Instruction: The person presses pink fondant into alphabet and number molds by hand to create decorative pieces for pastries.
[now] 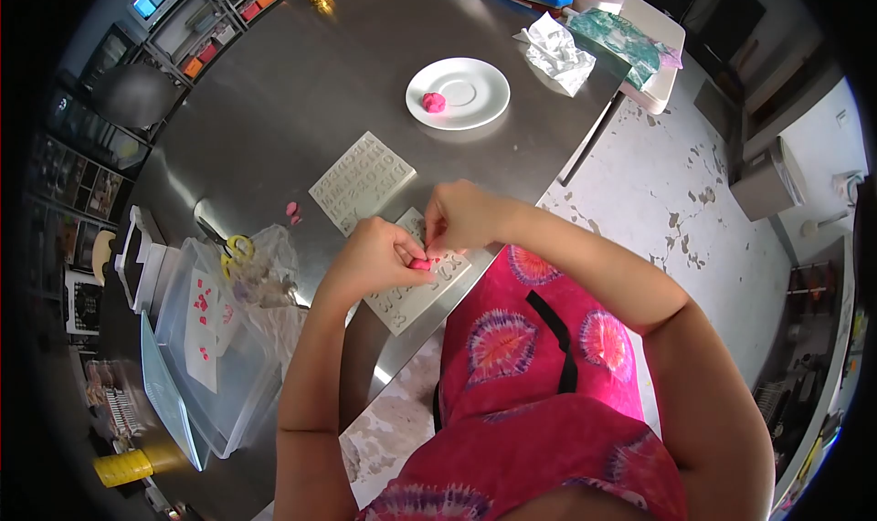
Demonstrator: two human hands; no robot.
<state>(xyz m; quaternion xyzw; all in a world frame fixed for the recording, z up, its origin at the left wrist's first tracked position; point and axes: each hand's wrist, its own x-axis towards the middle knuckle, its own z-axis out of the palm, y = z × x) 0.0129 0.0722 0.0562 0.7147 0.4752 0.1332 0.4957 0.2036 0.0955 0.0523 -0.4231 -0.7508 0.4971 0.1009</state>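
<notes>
Both hands work close together over a pale letter mould (399, 312) at the table's front edge. My left hand (373, 258) is closed on a pink dough lump (420, 264), held between thumb and fingers just above the mould. Right beside it, my right hand (464, 216) pinches with thumb and forefinger near the lump; what it holds is too small to make out. A second pale letter mould (364, 183) lies flat just beyond, its rows of raised or sunken letters facing up. A small pink scrap (293, 212) lies on the table to the left.
A white plate (470, 110) bearing a pink dough ball (433, 103) stands farther back, near crumpled tissue (557, 53). To the left are scissors (237, 250), a plastic bag (271, 284) and a clear container (239, 402) with pink pieces on white paper (203, 338).
</notes>
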